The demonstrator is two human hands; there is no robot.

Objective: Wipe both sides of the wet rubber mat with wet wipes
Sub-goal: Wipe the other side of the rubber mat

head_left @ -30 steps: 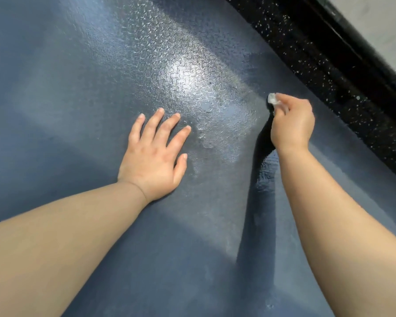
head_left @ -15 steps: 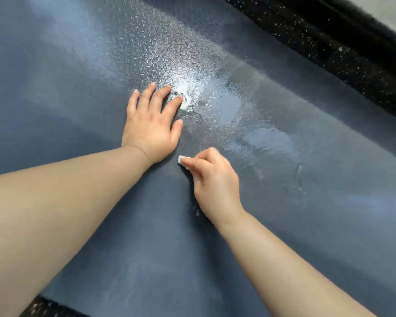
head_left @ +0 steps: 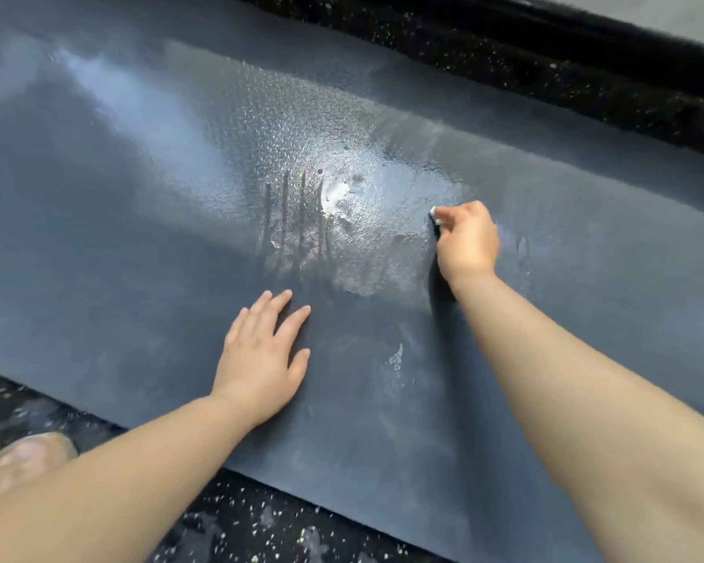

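A large dark blue-grey rubber mat (head_left: pixel 147 221) with a fine raised texture lies flat and fills most of the view. Its middle shines wet, with finger streaks and a small white smear. My left hand (head_left: pixel 261 359) rests flat on the mat, fingers straight and spread, near the front edge. My right hand (head_left: pixel 468 237) is curled round a small white wet wipe (head_left: pixel 435 213), of which only a corner shows past the fingers, and presses it on the mat to the right of the wet patch.
Black speckled floor (head_left: pixel 261 526) shows along the mat's near edge and again beyond its far edge (head_left: pixel 504 54). A knee (head_left: pixel 21 461) is at the lower left on that floor. A pale surface fills the top right corner.
My right hand with the wipe has swept from beside the left hand out to the right and farther away. My left hand has slid back toward me, leaving finger streaks in the wet patch.
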